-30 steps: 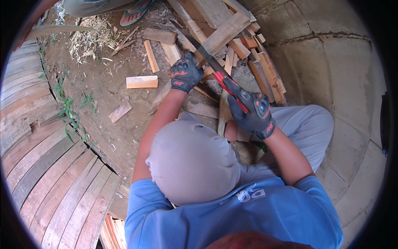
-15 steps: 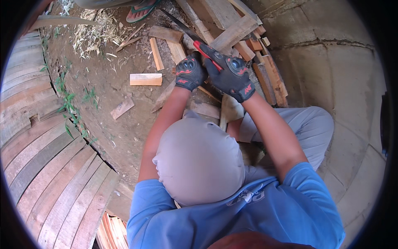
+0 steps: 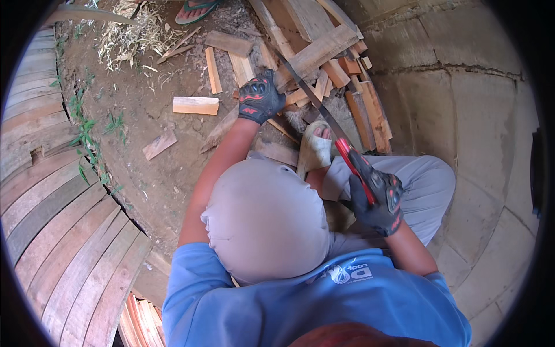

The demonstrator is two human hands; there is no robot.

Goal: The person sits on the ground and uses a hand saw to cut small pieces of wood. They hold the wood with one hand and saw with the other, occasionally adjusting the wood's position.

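Head view shows me the handsaw (image 3: 324, 113) lying across a plank (image 3: 315, 53), my right hand (image 3: 377, 199) clenched around its red handle, my left hand (image 3: 260, 98) pressing wood just beside that plank; bare dirt (image 3: 139, 127) opens leftward.

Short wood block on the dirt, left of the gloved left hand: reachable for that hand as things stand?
Probably yes. The left hand rests on the wood pile, and the short block lies just beside it on open dirt with nothing between them.
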